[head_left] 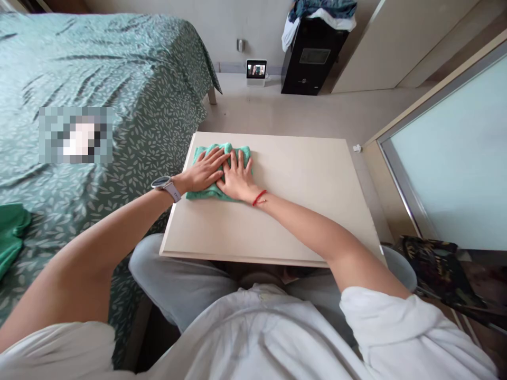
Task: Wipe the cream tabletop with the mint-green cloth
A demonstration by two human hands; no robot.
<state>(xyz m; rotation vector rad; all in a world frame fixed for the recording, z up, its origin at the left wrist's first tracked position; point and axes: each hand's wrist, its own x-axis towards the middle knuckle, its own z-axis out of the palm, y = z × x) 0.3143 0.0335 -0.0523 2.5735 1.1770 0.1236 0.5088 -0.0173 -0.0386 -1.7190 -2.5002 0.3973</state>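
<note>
A green cloth [198,194], folded into a pad, lies flat at the left end of a pale wooden tabletop [301,174]. My left hand [204,171] rests on the cloth with its fingers stretched out toward the right; a watch [162,182] is on that wrist. Beside it, my right hand [238,178] is also spread flat on the cloth, fingers pointing away from me, with a red string bracelet [259,198] at the wrist. The fingertips of the two hands meet near the cloth's middle. Much of the cloth is hidden under the palms.
A bed with a leaf-patterned green sheet [150,105] stands at the left, with a green garment [11,232] on it. A small screen [256,71] and a black cabinet [304,63] topped with clothes stand by the wall. At right is a frosted panel [455,153].
</note>
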